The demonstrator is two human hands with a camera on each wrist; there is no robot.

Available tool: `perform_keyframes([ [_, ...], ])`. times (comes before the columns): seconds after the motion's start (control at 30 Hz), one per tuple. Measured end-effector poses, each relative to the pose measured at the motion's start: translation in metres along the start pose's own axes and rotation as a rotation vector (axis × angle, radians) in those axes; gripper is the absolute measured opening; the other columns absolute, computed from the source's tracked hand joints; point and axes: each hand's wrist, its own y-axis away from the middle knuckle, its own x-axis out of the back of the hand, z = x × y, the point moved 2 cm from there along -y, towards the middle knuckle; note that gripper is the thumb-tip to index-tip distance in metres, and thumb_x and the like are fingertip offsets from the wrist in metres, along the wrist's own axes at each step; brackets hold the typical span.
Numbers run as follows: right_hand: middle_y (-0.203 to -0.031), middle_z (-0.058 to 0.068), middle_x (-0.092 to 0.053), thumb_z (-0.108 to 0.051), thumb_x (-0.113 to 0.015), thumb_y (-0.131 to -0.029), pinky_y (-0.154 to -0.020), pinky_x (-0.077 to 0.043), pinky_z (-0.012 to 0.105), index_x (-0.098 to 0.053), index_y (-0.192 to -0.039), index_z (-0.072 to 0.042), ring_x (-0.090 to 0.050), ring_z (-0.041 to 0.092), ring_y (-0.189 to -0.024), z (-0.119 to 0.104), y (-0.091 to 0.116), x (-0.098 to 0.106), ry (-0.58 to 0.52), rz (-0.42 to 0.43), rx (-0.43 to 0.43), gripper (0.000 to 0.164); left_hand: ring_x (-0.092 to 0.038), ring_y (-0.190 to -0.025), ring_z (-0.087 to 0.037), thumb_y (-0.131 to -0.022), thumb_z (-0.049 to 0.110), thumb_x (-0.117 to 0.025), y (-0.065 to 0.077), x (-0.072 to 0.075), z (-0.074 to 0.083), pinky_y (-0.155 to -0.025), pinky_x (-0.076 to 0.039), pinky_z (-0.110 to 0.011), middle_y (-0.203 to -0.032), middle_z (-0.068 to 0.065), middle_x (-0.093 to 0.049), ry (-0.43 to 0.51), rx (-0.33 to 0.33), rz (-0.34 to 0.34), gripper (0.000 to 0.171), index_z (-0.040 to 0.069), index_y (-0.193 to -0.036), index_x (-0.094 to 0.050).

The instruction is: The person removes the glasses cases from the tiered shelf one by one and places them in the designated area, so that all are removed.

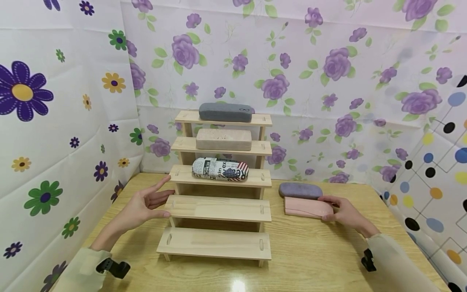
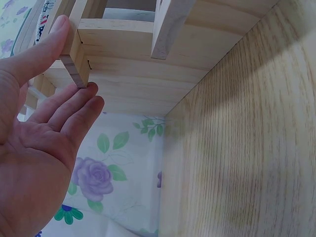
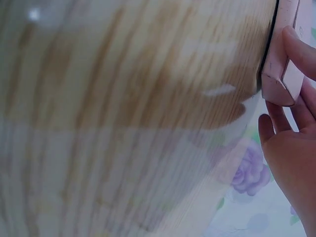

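As the right hand (image 1: 345, 211) pinches a pink case (image 1: 305, 207), the spread left (image 1: 146, 205) touches shelving (image 1: 220, 208); lettering (image 1: 219, 170) perhaps reads "kin".

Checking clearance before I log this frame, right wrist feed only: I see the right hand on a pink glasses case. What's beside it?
Observer: Head view shows a purple glasses case just behind the pink glasses case.
Operator: Copy. And the left hand?
Observer: At the left end of a wooden five-tier rack, thumb at the second tier from the bottom.
Operator: Anything loaded on that?
Observer: Three cases, one per tier on the top three: gray case highest, then beige case, then newspaper-print case.
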Motion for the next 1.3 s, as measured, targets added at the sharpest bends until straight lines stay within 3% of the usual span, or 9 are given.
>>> perform_keyframes([
  [0.3,-0.152,0.032,-0.050,-0.011,-0.089,-0.086,-0.112,-0.042,0.066,-0.055,-0.148,0.008,-0.046,0.054,-0.139,0.001,0.003,0.004,-0.021,-0.010,0.021,0.073,-0.052,-0.138,-0.030,-0.084,-0.006,-0.085,0.000,-0.001,0.002,-0.106,-0.050,-0.040,-0.151,-0.036,-0.045,-0.013,-0.007,0.005,0.105,0.013,-0.169,-0.026],
  [0.53,-0.146,0.033,-0.054,-0.014,-0.090,-0.086,-0.108,-0.046,0.065,-0.055,-0.146,0.008,-0.053,0.053,-0.132,0.004,0.008,0.012,0.040,0.023,-0.006,0.073,-0.050,-0.138,-0.035,-0.085,-0.005,-0.085,-0.001,-0.001,0.004,-0.106,-0.050,-0.041,-0.151,-0.035,-0.047,-0.022,0.000,0.008,0.105,0.014,-0.169,-0.026],
  [0.77,-0.145,0.031,-0.056,-0.015,-0.091,-0.085,-0.104,-0.052,0.059,-0.060,-0.143,0.005,-0.056,0.050,-0.129,0.007,0.006,0.012,0.035,0.034,-0.056,0.069,-0.051,-0.139,-0.031,-0.085,-0.004,-0.085,0.000,-0.001,0.002,-0.106,-0.050,-0.040,-0.152,-0.034,-0.046,-0.014,0.004,0.001,0.105,0.014,-0.169,-0.025],
  [1.3,-0.148,0.032,-0.053,-0.015,-0.088,-0.088,-0.105,-0.052,0.058,-0.056,-0.148,0.005,-0.054,0.051,-0.132,0.008,0.001,0.011,0.006,0.027,-0.068,0.071,-0.053,-0.138,-0.025,-0.085,-0.004,-0.086,0.000,-0.001,0.001,-0.106,-0.050,-0.037,-0.152,-0.032,-0.048,-0.017,-0.006,-0.003,0.106,0.014,-0.170,-0.024],
])
